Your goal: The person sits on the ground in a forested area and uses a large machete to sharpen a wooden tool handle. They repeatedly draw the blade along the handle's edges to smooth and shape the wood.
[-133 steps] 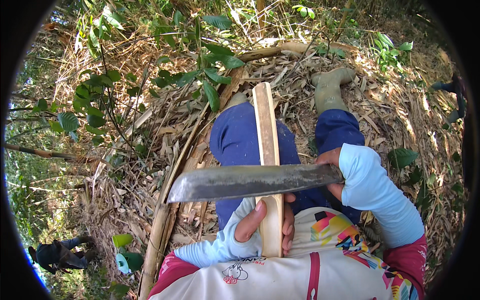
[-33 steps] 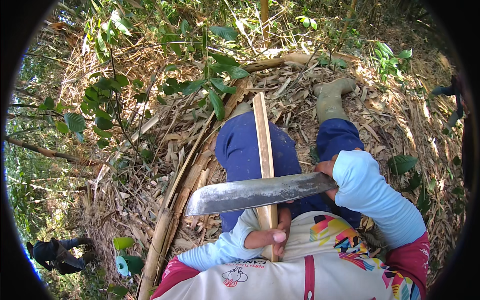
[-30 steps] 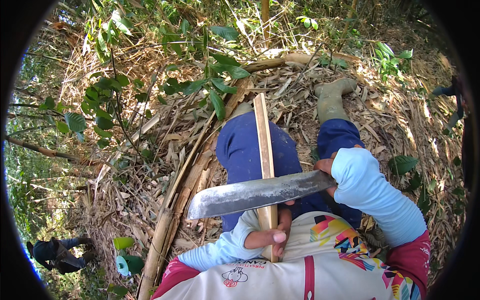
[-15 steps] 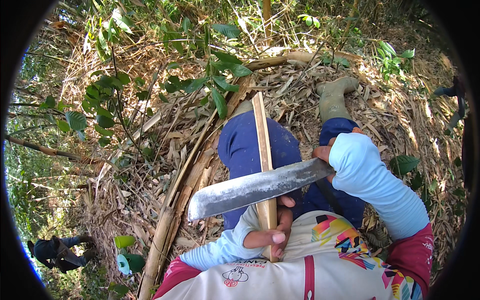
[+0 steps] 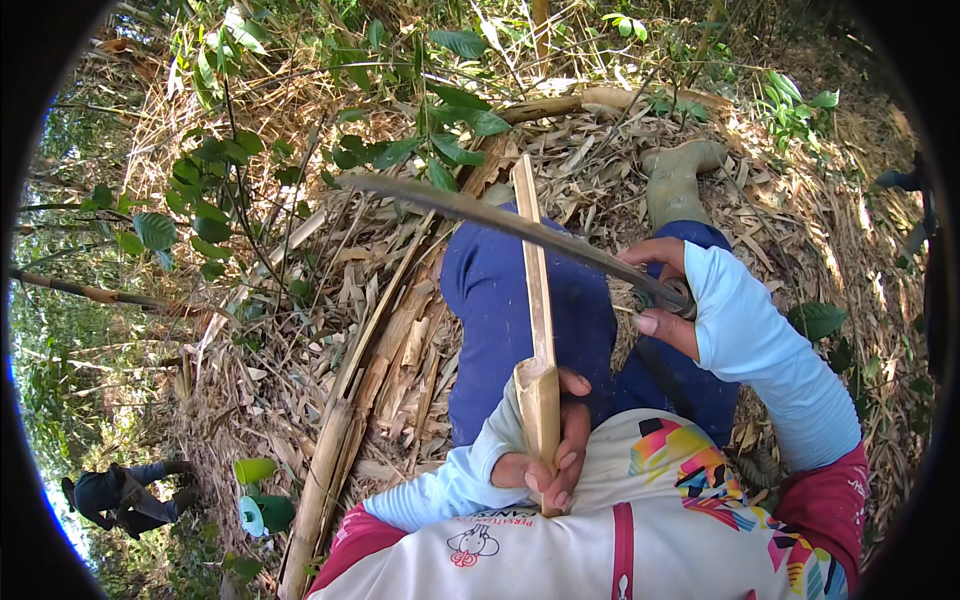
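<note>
My left hand (image 5: 567, 452) is closed around a split piece of bamboo (image 5: 541, 395), held upright before my belly. Its lower end is a thick tapered section; a thin, pale strip rises from it past my knee. A machete (image 5: 462, 208) is gripped at its handle end by my right hand (image 5: 668, 290), over my right thigh. Seen nearly edge-on, the blade reaches up and left, across the front of the strip. I cannot tell whether the two touch. The fingers and palm hide much of the handle.
Split bamboo poles (image 5: 335, 440) lie along my left on dry leaves. Leafy stems (image 5: 235, 180) stand farther off at left. A green cup (image 5: 254, 470) and a green container (image 5: 275, 513) sit at lower left, near another person (image 5: 125, 500). My boot (image 5: 678, 185) rests ahead.
The machete has swung up from lying flat over the bamboo and now shows its narrow side. The bamboo has turned in my left hand, showing its thicker lower section.
</note>
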Tool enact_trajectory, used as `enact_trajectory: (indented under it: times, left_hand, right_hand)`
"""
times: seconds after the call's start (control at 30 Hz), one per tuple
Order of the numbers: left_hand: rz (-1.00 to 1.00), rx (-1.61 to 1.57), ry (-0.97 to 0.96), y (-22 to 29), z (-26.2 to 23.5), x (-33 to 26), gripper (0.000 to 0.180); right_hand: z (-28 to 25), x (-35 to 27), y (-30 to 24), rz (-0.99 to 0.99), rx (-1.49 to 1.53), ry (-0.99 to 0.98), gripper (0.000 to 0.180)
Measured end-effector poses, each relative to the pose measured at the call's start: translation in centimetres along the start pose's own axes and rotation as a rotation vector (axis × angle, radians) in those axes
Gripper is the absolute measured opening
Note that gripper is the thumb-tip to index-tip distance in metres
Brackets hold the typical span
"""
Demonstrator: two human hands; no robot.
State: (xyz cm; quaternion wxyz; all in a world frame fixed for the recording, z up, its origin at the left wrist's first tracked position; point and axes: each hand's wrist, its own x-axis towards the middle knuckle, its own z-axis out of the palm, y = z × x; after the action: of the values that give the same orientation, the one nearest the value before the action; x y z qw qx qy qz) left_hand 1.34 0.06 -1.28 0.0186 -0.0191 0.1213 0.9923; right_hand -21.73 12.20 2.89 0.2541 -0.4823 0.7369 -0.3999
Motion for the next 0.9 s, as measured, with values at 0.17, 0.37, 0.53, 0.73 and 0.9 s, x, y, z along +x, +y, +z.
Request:
enact_trajectory:
  times: [0.17,0.37,0.53,0.73,0.9]
  left_hand:
    - [0.014,-0.009,0.039,0.0,0.4,0.1,0.087]
    - [-0.096,0.228,-0.205,0.0,-3.2,-0.3,0.071]
    - [-0.162,0.249,0.141,0.7,1.3,0.2,0.032]
    - [-0.313,0.33,0.16,1.3,0.8,-0.1,0.036]
    - [-0.364,0.365,0.153,1.8,1.0,0.2,0.037]
  right_hand:
    - [0.2,-2.6,-0.9,0.104,0.046,-0.105,0.054]
    - [0.3,-3.9,-2.7,-0.078,-0.347,-0.112,0.064]
    - [0.8,-2.8,-3.5,-0.084,-0.438,-0.289,0.056]
    - [1.3,-0.7,-4.0,-0.167,-0.399,-0.227,0.039]
    - [1.5,0.2,-4.6,-0.221,-0.377,-0.233,0.023]
